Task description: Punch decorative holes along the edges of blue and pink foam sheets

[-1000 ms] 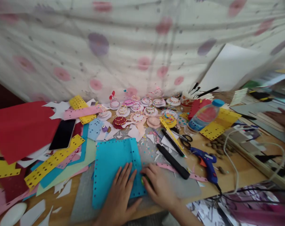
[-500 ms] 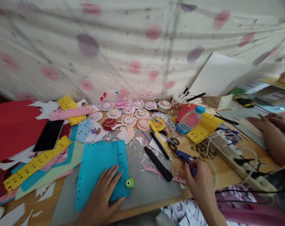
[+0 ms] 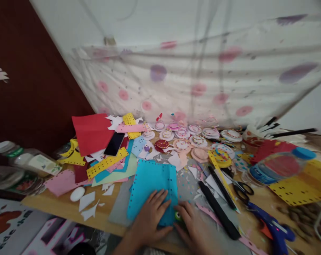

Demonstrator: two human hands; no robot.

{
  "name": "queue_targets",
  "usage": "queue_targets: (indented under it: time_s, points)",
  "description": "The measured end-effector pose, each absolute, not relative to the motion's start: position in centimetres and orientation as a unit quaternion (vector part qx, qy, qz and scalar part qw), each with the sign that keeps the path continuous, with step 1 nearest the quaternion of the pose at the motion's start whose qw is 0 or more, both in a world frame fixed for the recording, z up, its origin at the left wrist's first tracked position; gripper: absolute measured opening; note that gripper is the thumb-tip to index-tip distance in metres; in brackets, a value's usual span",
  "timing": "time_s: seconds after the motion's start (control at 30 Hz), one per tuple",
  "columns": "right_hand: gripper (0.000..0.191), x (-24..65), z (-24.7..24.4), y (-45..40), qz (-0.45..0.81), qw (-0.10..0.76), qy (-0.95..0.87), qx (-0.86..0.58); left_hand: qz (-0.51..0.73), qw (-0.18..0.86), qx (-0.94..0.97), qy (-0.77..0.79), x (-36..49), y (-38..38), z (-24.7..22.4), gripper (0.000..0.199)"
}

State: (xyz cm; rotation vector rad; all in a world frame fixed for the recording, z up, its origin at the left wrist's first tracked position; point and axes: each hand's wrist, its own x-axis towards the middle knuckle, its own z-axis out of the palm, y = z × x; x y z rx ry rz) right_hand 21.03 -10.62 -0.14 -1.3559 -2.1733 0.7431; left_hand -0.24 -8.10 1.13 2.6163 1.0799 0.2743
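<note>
My left hand [image 3: 149, 216] lies with spread fingers on a blue paper sheet [image 3: 152, 180] that has small holes punched along its edges. At the sheet's lower right corner, my right hand [image 3: 193, 226] has its fingers around a small green punch [image 3: 178, 216]. The punch is partly covered by those fingers. A grey mat [image 3: 120, 209] lies under the sheet. To the right are a thick black pen-like tool [image 3: 218, 212], black-handled scissors [image 3: 242, 189] and a blue glue gun [image 3: 271, 225].
Small round paper hats [image 3: 182, 144] stand along the back. Colored paper scraps and a phone [image 3: 114, 144] lie left, beside plastic bottles [image 3: 35, 159]. A water bottle [image 3: 279, 166] and a cup of pens [image 3: 252, 138] stand right.
My right hand has left the blue glue gun and moved left to the green punch. The view has turned left, showing the bottles and a dark red surface. My left hand stays on the sheet.
</note>
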Motion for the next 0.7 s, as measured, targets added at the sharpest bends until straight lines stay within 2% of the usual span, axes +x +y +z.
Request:
queue_targets:
  time_s: [0.23, 0.4, 0.57, 0.7]
  points:
    - [0.024, 19.7, -3.3, -10.6, 0.198, 0.313, -0.762, -0.531, 0.113, 0.131, 0.925, 0.339, -1.2, -7.3, -0.5, 0.070]
    - [0.024, 19.5, -2.9, -10.5, 0.156, 0.303, -0.767, -0.544, 0.148, 0.104, 0.932, 0.313, -1.4, -6.6, -3.3, 0.075]
    - [0.034, 19.5, -3.5, -11.0, 0.117, 0.284, -0.762, -0.570, 0.158, 0.131, 0.926, 0.318, -1.4, -6.7, -4.4, 0.080]
    - [0.033, 19.4, -3.7, -11.2, 0.109, 0.271, -0.758, -0.583, 0.152, 0.160, 0.923, 0.315, -1.6, -6.8, -4.3, 0.081]
